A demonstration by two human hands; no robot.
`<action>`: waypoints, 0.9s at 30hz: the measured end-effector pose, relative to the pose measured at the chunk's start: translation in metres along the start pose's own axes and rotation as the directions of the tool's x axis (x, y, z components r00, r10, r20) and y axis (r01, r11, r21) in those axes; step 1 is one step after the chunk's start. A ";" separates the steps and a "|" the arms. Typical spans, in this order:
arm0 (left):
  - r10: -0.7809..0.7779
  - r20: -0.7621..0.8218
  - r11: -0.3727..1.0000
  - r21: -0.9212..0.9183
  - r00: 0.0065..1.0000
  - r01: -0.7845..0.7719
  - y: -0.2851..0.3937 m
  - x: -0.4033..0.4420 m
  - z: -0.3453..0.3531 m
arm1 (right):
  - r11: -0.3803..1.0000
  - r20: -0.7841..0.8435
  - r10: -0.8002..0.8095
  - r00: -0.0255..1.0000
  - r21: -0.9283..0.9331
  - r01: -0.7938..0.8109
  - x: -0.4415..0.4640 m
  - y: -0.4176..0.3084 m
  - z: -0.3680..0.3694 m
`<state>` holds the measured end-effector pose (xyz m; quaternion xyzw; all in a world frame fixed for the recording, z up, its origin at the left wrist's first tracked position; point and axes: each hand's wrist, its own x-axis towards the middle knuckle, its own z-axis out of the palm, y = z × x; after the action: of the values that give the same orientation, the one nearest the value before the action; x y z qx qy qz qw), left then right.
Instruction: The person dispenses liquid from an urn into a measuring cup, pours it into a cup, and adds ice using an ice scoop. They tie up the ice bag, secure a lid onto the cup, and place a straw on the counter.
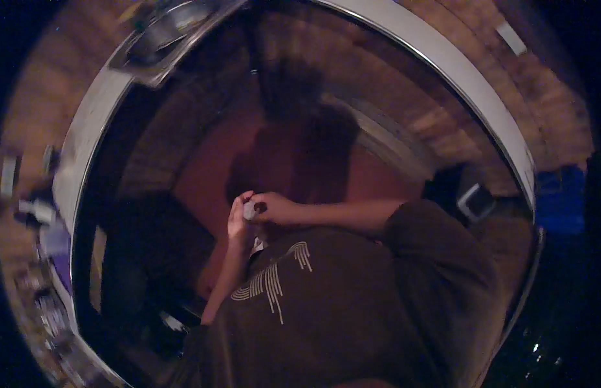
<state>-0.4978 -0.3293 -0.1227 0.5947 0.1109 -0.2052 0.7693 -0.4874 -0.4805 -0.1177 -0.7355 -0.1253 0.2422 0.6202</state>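
My left hand (235, 220) and my right hand (273, 205) meet in front of my torso. Between them shows a small whitish object (249, 210), too dim and blurred to name. My left fingers point away from me along its far side and press against it. From the right, my right thumb and fingers curl around it, with a dark gap showing between them. Below the hands, a small white patch (258, 244) lies by the hem of my dark shirt (352, 291).
A pale counter edge (443, 55) curves around me. At the upper left is a metal sink (171, 29). Several blurred items line the left counter. A reddish mat (262, 155) covers part of the floor; a dark object with a light-rimmed face (475, 202) and a blue item (559, 200) are at right.
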 end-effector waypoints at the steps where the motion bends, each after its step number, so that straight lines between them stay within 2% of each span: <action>1: -0.053 0.237 0.952 -0.282 0.970 0.121 -0.016 0.018 -0.004 | 0.995 -0.058 -0.009 0.998 -0.103 0.003 -0.002 0.008 -0.012; 3: -0.145 0.260 0.984 -0.065 0.955 0.167 -0.023 0.031 -0.024 | 0.952 -0.191 -0.015 0.982 -0.304 -0.044 -0.001 0.021 -0.013; 6: -0.247 0.362 0.966 0.165 0.899 0.199 -0.015 0.060 -0.035 | 0.924 -0.336 -0.108 0.936 -0.382 -0.030 -0.021 0.033 -0.031; 8: -0.415 0.326 0.895 0.313 0.849 0.318 -0.012 0.085 -0.035 | 0.888 -0.533 -0.094 0.841 -0.427 -0.172 -0.051 0.055 -0.060; 9: -0.522 0.251 0.825 0.390 0.815 0.409 -0.011 0.098 -0.032 | 0.859 -0.615 -0.098 0.783 -0.450 -0.245 -0.069 0.068 -0.081; 10: -0.620 0.171 0.739 0.454 0.766 0.497 -0.011 0.111 -0.029 | 0.895 -0.732 0.010 0.681 -0.297 -0.333 -0.088 0.086 -0.095; 11: -0.657 0.137 0.688 0.510 0.741 0.516 -0.024 0.125 -0.039 | 0.915 -0.817 0.125 0.562 -0.124 -0.384 -0.111 0.105 -0.097; 12: -0.664 0.135 0.663 0.562 0.736 0.494 -0.042 0.140 -0.057 | 0.945 -0.847 0.245 0.472 0.100 -0.310 -0.146 0.120 -0.100; 13: -0.658 0.145 0.646 0.614 0.739 0.454 -0.063 0.162 -0.075 | 0.932 -0.844 0.360 0.397 0.303 -0.200 -0.176 0.137 -0.106; 14: -0.641 0.167 0.632 0.669 0.749 0.392 -0.073 0.180 -0.085 | 0.905 -0.851 0.425 0.307 0.391 -0.169 -0.208 0.155 -0.105; 17: -0.605 0.251 0.566 0.803 0.756 0.186 -0.056 0.208 -0.048 | 0.847 -0.876 0.482 -0.022 0.472 -0.247 -0.314 0.205 -0.101; 19: -0.585 0.300 0.515 0.855 0.754 0.060 -0.053 0.228 -0.030 | 0.776 -0.855 0.426 -0.296 0.513 -0.367 -0.383 0.237 -0.095; 22: -0.495 0.316 0.478 0.877 0.809 -0.051 -0.066 0.207 0.010 | 0.677 -0.782 0.190 -0.593 0.542 -0.498 -0.524 0.290 -0.113; 24: -0.365 0.494 0.260 0.868 0.789 -0.423 -0.064 0.193 0.036 | 0.596 -0.733 -0.043 -0.679 0.526 -0.607 -0.605 0.337 -0.142; 26: -0.294 0.639 0.168 0.767 0.711 -0.620 -0.079 0.153 0.063 | 0.500 -0.696 -0.295 -0.655 0.472 -0.726 -0.691 0.381 -0.191; 27: -0.299 0.609 0.120 0.788 0.735 -0.604 -0.100 0.130 0.089 | 0.446 -0.719 -0.331 -0.611 0.452 -0.773 -0.730 0.423 -0.231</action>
<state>-0.4336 -0.4599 -0.2392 0.8393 -0.3944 -0.3258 0.1840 -1.0395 -1.1155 -0.3569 -0.6613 0.6743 -0.3195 -0.0766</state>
